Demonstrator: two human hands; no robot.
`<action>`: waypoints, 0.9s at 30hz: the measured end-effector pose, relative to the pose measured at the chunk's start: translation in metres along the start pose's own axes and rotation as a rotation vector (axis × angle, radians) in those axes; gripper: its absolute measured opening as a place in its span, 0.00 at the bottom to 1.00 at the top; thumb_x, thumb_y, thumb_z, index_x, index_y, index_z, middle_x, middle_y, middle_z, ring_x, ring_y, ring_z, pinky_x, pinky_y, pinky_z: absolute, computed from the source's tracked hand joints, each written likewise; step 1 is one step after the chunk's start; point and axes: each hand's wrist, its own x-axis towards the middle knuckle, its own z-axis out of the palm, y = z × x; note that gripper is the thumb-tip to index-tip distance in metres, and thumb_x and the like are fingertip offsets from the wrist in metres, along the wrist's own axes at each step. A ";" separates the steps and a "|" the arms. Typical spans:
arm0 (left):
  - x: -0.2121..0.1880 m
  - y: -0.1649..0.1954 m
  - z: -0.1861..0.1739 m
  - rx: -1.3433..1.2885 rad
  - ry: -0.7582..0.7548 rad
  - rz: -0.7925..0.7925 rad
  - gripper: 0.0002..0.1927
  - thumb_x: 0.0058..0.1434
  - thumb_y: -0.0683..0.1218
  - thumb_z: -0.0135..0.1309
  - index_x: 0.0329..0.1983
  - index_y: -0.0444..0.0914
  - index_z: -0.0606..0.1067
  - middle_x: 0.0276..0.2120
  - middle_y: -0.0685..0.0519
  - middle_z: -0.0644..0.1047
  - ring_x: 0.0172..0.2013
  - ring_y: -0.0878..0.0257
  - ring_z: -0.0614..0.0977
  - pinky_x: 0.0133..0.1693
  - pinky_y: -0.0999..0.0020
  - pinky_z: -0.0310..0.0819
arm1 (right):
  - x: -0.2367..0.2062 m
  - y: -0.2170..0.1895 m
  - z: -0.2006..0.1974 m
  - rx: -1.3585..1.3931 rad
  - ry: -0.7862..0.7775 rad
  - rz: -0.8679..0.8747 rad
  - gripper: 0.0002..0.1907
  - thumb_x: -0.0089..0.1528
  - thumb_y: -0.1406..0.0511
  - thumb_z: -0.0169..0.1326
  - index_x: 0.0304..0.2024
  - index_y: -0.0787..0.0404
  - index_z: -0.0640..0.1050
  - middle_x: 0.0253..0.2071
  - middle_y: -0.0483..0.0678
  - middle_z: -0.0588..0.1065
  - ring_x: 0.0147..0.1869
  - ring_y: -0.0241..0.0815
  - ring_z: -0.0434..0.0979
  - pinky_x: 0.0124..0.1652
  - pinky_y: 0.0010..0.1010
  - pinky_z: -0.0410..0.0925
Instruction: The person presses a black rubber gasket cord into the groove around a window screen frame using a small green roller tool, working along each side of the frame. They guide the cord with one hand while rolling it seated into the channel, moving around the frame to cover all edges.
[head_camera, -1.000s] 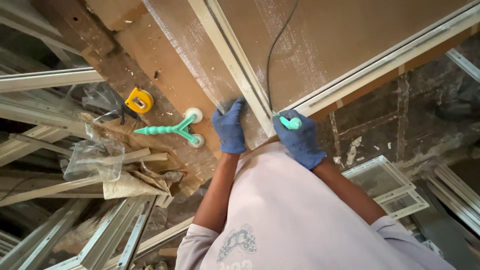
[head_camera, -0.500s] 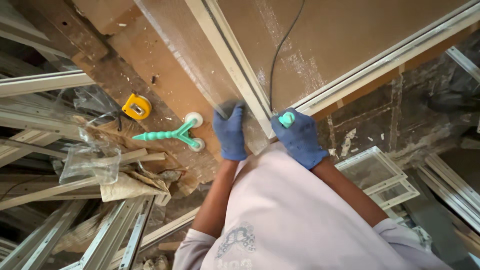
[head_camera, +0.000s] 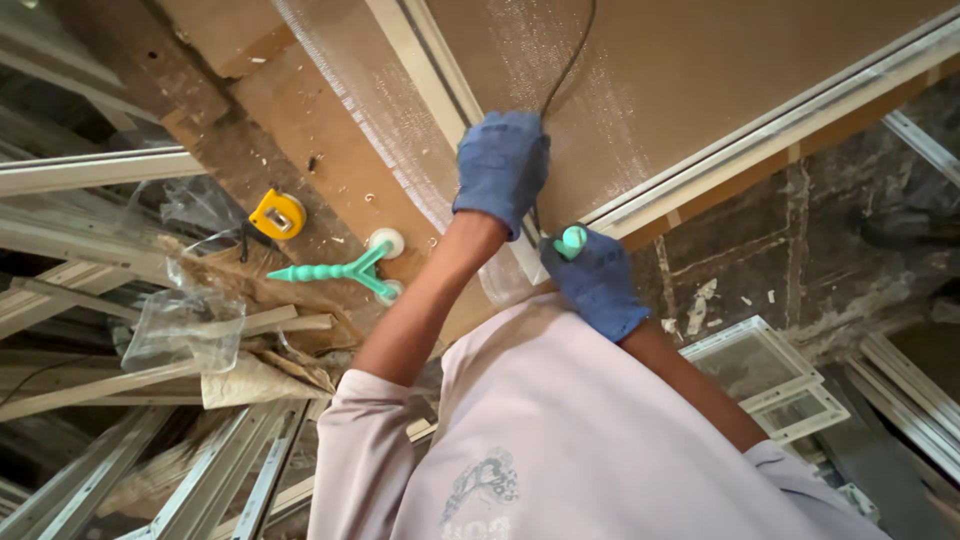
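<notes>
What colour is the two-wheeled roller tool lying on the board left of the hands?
Mint green roller tool with white wheels, clearest in the head view.

black cord (head_camera: 565, 70) cut off at top edge, green tool (head_camera: 571, 242) mostly hidden in right hand (head_camera: 597, 282)

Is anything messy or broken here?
Yes. Left of the workbench, crumpled clear plastic, torn paper and loose frame strips lie in a jumbled heap. Small chips dot the board near the yellow tape measure. The hands' own work area looks orderly.
</notes>
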 end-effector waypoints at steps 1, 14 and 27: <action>0.000 -0.002 0.001 -0.044 0.036 0.000 0.13 0.63 0.56 0.55 0.33 0.43 0.77 0.32 0.50 0.79 0.38 0.50 0.81 0.38 0.51 0.74 | -0.001 0.000 -0.001 0.057 0.021 0.034 0.14 0.62 0.58 0.60 0.27 0.59 0.77 0.27 0.55 0.76 0.32 0.59 0.78 0.33 0.47 0.69; 0.009 0.009 0.007 -0.104 -0.061 0.158 0.16 0.59 0.57 0.57 0.26 0.43 0.83 0.26 0.48 0.82 0.30 0.48 0.84 0.30 0.51 0.75 | 0.000 -0.005 -0.008 0.132 0.075 -0.029 0.10 0.63 0.62 0.60 0.30 0.60 0.77 0.28 0.54 0.77 0.32 0.58 0.79 0.32 0.45 0.70; -0.004 0.001 0.013 -0.165 -0.272 0.151 0.10 0.59 0.52 0.58 0.28 0.42 0.81 0.27 0.47 0.80 0.32 0.46 0.83 0.33 0.50 0.74 | -0.003 -0.007 -0.003 0.166 0.107 0.020 0.08 0.62 0.62 0.62 0.33 0.59 0.79 0.30 0.52 0.78 0.33 0.54 0.80 0.33 0.43 0.71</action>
